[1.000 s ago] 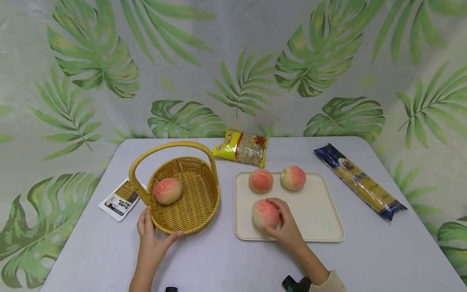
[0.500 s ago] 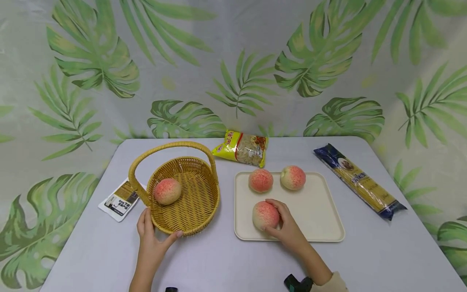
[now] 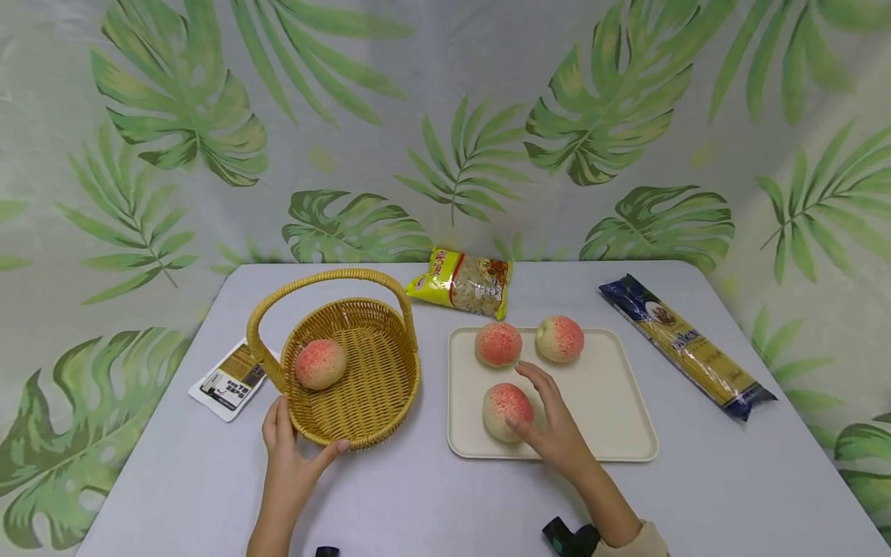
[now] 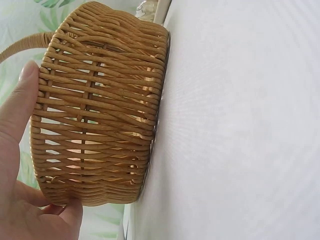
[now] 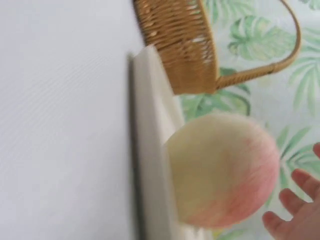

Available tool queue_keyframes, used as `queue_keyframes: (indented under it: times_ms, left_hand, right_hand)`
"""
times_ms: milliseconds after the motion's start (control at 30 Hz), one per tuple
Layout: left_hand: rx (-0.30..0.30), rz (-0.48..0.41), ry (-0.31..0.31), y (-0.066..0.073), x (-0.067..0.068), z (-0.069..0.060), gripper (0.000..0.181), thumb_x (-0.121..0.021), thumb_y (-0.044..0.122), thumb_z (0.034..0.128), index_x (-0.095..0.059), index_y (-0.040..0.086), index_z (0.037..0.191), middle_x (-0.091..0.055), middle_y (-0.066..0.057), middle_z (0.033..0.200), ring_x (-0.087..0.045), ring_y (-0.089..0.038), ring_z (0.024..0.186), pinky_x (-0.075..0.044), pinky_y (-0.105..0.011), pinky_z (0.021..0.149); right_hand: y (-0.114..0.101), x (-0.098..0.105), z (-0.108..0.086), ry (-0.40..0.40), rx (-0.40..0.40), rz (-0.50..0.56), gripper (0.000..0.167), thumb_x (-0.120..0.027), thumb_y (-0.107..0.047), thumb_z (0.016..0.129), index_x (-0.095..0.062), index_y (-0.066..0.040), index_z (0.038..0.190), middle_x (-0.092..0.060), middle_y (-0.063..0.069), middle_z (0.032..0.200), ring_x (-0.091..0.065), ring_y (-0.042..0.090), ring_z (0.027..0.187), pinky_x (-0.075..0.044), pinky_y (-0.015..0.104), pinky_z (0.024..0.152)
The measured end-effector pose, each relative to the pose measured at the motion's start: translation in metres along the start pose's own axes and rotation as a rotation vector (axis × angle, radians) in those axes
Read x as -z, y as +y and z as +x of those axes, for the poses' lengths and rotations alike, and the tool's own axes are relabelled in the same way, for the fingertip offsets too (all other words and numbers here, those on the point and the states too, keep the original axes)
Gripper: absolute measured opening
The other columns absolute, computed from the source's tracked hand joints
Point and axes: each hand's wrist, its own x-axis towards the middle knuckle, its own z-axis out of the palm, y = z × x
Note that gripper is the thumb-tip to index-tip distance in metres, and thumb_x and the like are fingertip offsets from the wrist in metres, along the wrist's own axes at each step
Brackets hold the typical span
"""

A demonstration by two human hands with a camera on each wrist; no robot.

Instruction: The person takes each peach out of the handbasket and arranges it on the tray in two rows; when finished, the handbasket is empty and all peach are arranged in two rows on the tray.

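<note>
My left hand [image 3: 291, 456] grips the near left rim of a wicker basket [image 3: 379, 387], thumb on the front and fingers at the side. In the left wrist view the basket's woven wall [image 4: 100, 110] fills the middle. One peach [image 3: 321, 364] lies inside it. On a cream tray [image 3: 605, 418] sit three more peaches: a front one [image 3: 506, 412], a back left one [image 3: 498, 344] and a back right one [image 3: 560, 339]. Beside the front peach my right hand [image 3: 560, 433] has its fingers spread; the right wrist view shows fingertips apart from the peach [image 5: 225, 170].
A yellow snack bag [image 3: 459, 283] lies behind the basket and tray. To the tray's right is a long pack of spaghetti [image 3: 685, 344]. A white and brown packet [image 3: 230, 383] lies left of the basket, partly under its handle side.
My right hand has let go of the front peach, its fingers opening and drawing back to the right. The peach stays on the tray. My left hand and the basket have not moved.
</note>
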Motion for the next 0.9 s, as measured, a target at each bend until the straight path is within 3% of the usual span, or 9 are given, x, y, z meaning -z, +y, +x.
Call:
queue_keyframes:
  times_ms: [300, 600, 833, 900]
  left_hand:
    - [-0.01, 0.008, 0.006, -0.001, 0.0, 0.0, 0.116, -0.081, 0.024, 0.0653, 0.001, 0.004, 0.144, 0.003, -0.017, 0.143, -0.008, -0.035, 0.131, -0.018, -0.047, 0.103]
    - [-0.005, -0.002, 0.004, 0.0, 0.0, 0.0, 0.115, -0.081, 0.023, 0.0658, 0.002, 0.005, 0.144, 0.003, -0.017, 0.143, -0.008, -0.035, 0.131, -0.018, -0.048, 0.103]
    - [-0.006, -0.004, 0.002, 0.0, 0.0, 0.0, 0.115, -0.081, 0.024, 0.066, 0.002, 0.005, 0.144, 0.003, -0.018, 0.143, -0.009, -0.036, 0.131, -0.018, -0.047, 0.103]
    - [-0.011, -0.003, 0.005, -0.001, 0.0, 0.0, 0.115, -0.081, 0.024, 0.0657, 0.002, 0.005, 0.144, 0.003, -0.018, 0.143, -0.009, -0.036, 0.131, -0.018, -0.047, 0.103]
  right_hand:
    - [-0.037, -0.011, 0.024, 0.034, 0.222, 0.04, 0.059, -0.063, 0.009, 0.072, -0.038, 0.01, 0.125, -0.037, 0.024, 0.13, -0.029, 0.02, 0.127, -0.02, 0.029, 0.104]
    - [-0.055, -0.041, 0.059, -0.03, 0.297, 0.081, 0.054, -0.064, 0.007, 0.075, -0.043, 0.007, 0.124, -0.042, 0.019, 0.13, -0.035, 0.025, 0.124, -0.028, 0.04, 0.102]
    - [-0.017, -0.086, 0.085, -0.11, 0.321, 0.066, 0.055, -0.064, -0.018, 0.084, -0.04, -0.007, 0.133, -0.04, 0.006, 0.135, -0.033, 0.019, 0.126, -0.028, 0.035, 0.102]
    - [-0.016, -0.096, 0.09, -0.14, 0.305, 0.044, 0.056, -0.064, -0.018, 0.085, -0.039, -0.008, 0.134, -0.039, 0.004, 0.135, -0.032, 0.016, 0.126, -0.027, 0.034, 0.102]
